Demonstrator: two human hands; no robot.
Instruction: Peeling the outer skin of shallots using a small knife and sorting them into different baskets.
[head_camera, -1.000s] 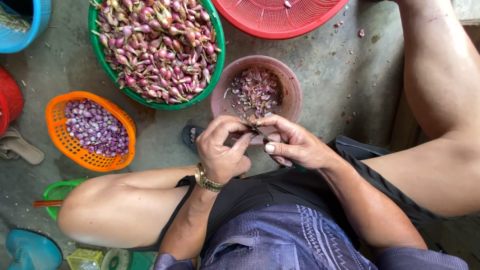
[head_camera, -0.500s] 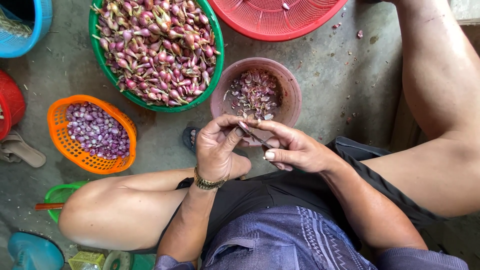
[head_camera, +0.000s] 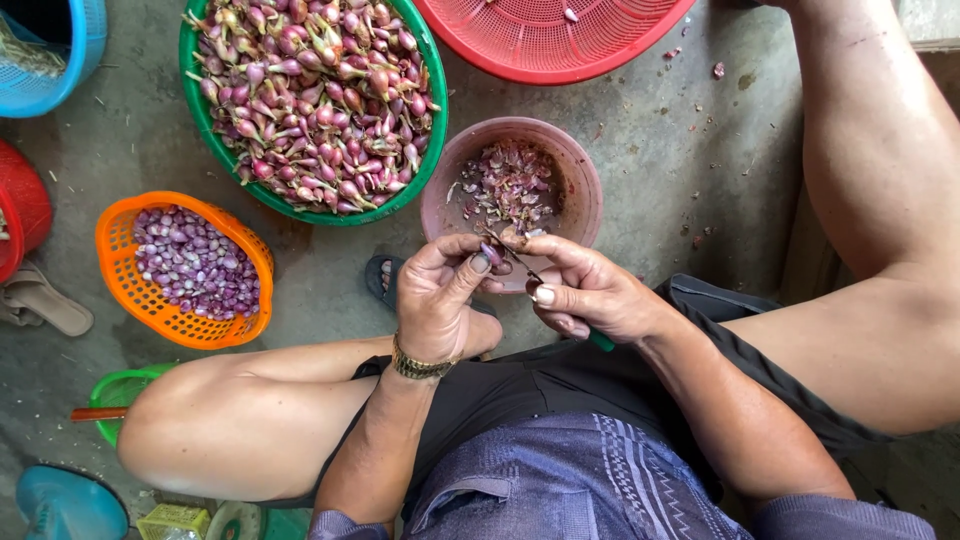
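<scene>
Seated on concrete floor (head_camera: 640, 160), knees wide. Left hand (head_camera: 440, 300) pinches one small purple shallot (head_camera: 492, 255) between thumb and forefinger, fingers curled tight around it; held just over the near rim of the pink bowl (head_camera: 580, 165). Shallot mostly hidden, so its pointing end cannot be told.

Right hand (head_camera: 590, 295) wrapped round a small knife (head_camera: 515, 258): fingers pressed together on a green handle, thumb laid along the blade. Blade's long axis runs diagonally, tip up-left toward the shallot, touching it.

Containers counted:
- one pink bowl, peelings inside
- one large green basin (head_camera: 215, 150) heaped with unpeeled shallots, above-left of the hands
- one orange basket (head_camera: 120, 290) of peeled shallots, left
- two red baskets, top (head_camera: 560, 60) and far left edge (head_camera: 25, 205)
- one blue basket (head_camera: 80, 50), top-left corner

No labels or signs legible. Gold bracelet (head_camera: 420, 365) on the left wrist.
</scene>
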